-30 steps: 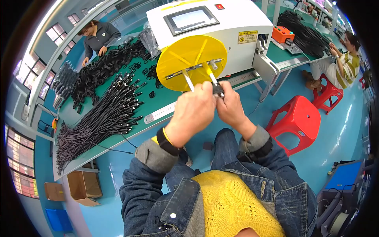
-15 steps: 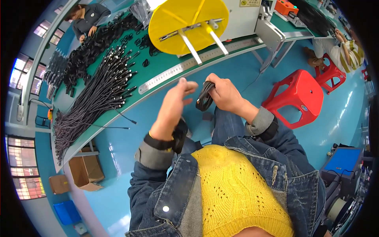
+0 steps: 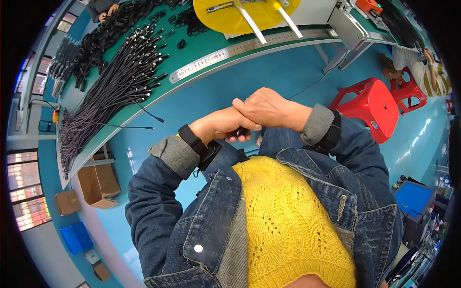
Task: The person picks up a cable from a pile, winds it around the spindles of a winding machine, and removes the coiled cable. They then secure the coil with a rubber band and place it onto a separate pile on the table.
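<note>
My two hands are pressed together in front of my lap, just off the near edge of the green-topped table (image 3: 163, 98). My left hand (image 3: 222, 123) is closed, and a small dark part of the coiled black cable (image 3: 240, 131) shows by its curled fingers. Lying over the left hand's fingers is my right hand (image 3: 272, 107), also closed against the coil. Most of the coil is hidden between the hands. Left of them, a large bundle of black cables (image 3: 113, 86) with plugs at one end lies on the table.
A steel ruler (image 3: 211, 61) lies along the table edge, below a yellow disc with metal rods (image 3: 247, 17). Red stools (image 3: 377, 108) stand at right. Cardboard boxes (image 3: 91, 185) are at lower left. Co-workers' hands (image 3: 108, 13) show at far left; another person (image 3: 427, 72) sits far right.
My left hand, open beside the coil before, has come in and closed at it. My right hand has turned over onto the left. The table appears higher in view.
</note>
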A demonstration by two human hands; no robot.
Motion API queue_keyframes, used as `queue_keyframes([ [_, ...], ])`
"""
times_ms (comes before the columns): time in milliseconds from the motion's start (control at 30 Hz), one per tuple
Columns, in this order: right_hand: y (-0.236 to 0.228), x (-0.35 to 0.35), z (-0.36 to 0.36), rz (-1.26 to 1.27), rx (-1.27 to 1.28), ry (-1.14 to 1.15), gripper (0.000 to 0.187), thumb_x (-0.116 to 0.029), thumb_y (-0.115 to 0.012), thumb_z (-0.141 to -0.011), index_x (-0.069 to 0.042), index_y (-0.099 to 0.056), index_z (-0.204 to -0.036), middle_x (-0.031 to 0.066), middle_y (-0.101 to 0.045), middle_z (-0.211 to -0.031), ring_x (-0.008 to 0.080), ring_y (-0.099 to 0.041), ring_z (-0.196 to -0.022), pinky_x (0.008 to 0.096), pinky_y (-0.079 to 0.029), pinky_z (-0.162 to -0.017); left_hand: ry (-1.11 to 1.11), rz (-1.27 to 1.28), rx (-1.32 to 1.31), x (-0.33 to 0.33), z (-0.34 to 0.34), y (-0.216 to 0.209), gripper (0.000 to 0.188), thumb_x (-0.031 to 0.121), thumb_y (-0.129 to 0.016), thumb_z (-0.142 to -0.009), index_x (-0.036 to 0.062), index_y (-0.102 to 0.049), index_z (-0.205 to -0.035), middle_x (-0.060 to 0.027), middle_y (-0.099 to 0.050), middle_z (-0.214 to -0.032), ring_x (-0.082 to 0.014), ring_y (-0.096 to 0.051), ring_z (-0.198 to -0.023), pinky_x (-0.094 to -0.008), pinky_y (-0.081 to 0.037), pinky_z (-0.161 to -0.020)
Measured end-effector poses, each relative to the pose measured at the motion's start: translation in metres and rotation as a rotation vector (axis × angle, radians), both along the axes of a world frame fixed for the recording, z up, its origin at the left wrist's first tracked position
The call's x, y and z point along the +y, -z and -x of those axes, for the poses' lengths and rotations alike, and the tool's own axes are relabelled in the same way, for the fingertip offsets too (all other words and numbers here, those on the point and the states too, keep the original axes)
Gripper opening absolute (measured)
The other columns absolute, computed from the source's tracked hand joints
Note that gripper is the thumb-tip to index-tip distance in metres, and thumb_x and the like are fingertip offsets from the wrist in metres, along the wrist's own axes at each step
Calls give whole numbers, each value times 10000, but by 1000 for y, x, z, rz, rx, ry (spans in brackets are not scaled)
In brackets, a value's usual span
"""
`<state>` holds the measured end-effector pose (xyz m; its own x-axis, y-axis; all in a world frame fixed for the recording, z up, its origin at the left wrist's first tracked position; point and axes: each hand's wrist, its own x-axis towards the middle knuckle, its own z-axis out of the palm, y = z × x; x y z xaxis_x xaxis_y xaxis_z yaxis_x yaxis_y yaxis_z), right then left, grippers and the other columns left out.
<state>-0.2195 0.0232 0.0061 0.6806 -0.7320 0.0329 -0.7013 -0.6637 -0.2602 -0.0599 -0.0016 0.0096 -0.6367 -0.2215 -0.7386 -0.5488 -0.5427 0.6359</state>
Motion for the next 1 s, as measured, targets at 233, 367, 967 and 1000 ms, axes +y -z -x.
queue_keyframes([
  [233,31,-7,-7,-280,-706,203,154,-133,-563,-682,-28,-559,-793,167,-593,-628,351,-590,-612,417,-466,-563,-68,102,232,1,-14,23,263,185,-616,-799,-27,-527,-928,-106,-601,-748,-115,-572,-571,-216,-428,-381],
  [367,41,-16,-13,-212,-551,207,165,-135,-574,-671,-30,-565,-797,165,-603,-647,356,-590,-619,423,-469,-573,-237,-48,189,4,-20,29,127,171,-617,-797,65,-555,-828,-22,-554,-670,-69,-498,-497,-179,-350,-366],
  [967,3,-174,-75,351,-456,263,231,-130,-586,-737,-95,-609,-964,118,-598,-811,301,-583,-763,387,-469,-697,-855,2,547,27,-99,34,90,115,-559,-805,84,-475,-801,-6,-429,-661,-72,-398,-531,-191,-270,-402],
  [1000,1,-190,-83,395,-384,344,172,-101,-579,-748,-79,-620,-914,119,-592,-843,296,-579,-755,368,-467,-696,-896,22,575,25,-104,32,88,113,-558,-805,84,-475,-803,-5,-428,-662,-72,-400,-537,-193,-277,-407],
])
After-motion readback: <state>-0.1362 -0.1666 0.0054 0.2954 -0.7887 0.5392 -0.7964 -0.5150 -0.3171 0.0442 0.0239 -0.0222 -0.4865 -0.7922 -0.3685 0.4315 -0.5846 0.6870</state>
